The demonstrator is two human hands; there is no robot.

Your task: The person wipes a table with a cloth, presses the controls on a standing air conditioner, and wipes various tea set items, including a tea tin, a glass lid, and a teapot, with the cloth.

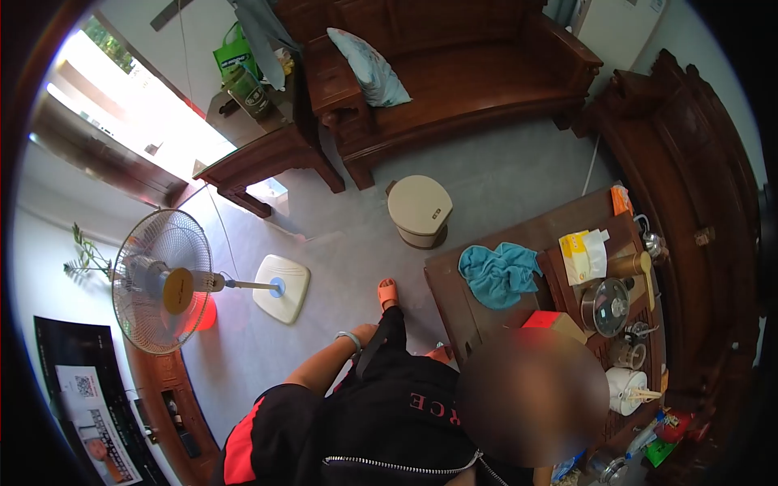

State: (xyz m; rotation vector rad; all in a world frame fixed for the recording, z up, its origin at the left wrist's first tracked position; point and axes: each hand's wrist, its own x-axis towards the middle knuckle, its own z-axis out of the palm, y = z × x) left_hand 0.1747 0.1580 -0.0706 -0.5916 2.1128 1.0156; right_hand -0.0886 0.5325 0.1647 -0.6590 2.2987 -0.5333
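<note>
Left hand point(365, 334) beside trousered leg point(392, 326), right hand obscured by blur, finger spacing of both indeterminate; sound technique: reach clear of red-topped box point(543, 319).

Left hand point(366, 334), fingers indistinct (even from where I stand); shirt lettering point(416, 402), partly covered by a round blur.

And there it is, red "RCE" on the black shirt point(381, 413); below the fan point(162, 283), a QR code point(87, 386) on a poster point(96, 425).
</note>
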